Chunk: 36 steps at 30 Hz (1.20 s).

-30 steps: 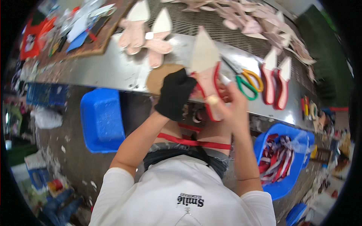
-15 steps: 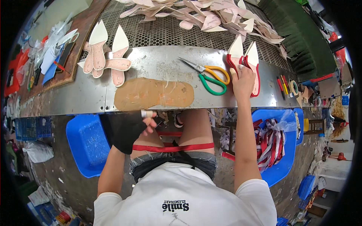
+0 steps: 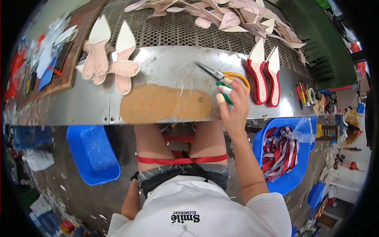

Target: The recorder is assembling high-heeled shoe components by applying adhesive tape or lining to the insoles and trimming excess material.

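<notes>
My right hand (image 3: 235, 102), with tape on its thumb and fingers, is closed about the handles of the scissors (image 3: 215, 72). The thumb lies left of the green handle, and the fingers bend over the green and orange loops, hiding part of both. The scissors lie on the metal tabletop, blades pointing to the far left. My left hand (image 3: 135, 176), in a black glove, is down by my hip and mostly hidden; its fingers do not show. Two shoe insoles edged in red (image 3: 258, 81) with white pointed tips lie right of my right hand.
A brown sole-shaped pad (image 3: 164, 103) lies at the table's front edge. Several untrimmed insoles (image 3: 125, 68) are at left, with a heap of pink pieces (image 3: 237, 16) on the mesh behind. Below stand a blue tub (image 3: 92, 154) and another blue tub (image 3: 290, 183) holding red and white strips.
My right hand has let go of the red-edged insole and moved left onto the scissors' handles. My left hand has dropped from the table's front edge to beside my hip.
</notes>
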### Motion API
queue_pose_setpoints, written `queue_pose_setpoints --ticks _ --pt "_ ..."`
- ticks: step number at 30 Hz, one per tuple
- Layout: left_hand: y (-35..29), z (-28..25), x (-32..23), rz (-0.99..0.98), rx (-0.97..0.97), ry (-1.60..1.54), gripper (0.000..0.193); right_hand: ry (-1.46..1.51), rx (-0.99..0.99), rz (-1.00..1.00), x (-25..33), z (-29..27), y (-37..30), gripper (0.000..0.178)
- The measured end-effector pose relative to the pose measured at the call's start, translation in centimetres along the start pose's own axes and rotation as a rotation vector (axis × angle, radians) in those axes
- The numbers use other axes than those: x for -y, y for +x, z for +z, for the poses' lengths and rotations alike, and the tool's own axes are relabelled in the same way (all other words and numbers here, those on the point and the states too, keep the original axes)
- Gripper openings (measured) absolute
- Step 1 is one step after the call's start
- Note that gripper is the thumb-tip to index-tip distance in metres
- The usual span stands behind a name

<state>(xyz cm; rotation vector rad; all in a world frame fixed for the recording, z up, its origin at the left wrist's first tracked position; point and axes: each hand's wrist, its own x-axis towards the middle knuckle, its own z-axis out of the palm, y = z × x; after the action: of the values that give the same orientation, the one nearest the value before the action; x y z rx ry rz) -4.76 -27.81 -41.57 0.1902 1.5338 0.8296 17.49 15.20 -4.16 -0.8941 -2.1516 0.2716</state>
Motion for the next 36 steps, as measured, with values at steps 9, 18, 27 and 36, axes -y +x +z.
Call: queue_pose_setpoints --ticks 9,18,27,36 --pt "8.2 0.3 5.5 0.172 0.044 0.148 0.031 1.667 -0.315 0.825 -3.3 -1.5 7.4 0.080" --pt "9.0 -13.7 9.1 0.233 -0.509 0.252 0.038 1.789 0.347 0.369 -2.6 1.5 0.4 0.072" --pt "-12.8 -10.8 -13.2 0.320 -0.281 -0.159 0.021 0.733 1.081 0.639 9.0 7.3 -14.4 0.022" --pt "-14.6 -5.8 -16.5 0.524 -0.381 0.670 0.037 1.726 0.751 1.095 9.8 6.5 -15.0 0.075"
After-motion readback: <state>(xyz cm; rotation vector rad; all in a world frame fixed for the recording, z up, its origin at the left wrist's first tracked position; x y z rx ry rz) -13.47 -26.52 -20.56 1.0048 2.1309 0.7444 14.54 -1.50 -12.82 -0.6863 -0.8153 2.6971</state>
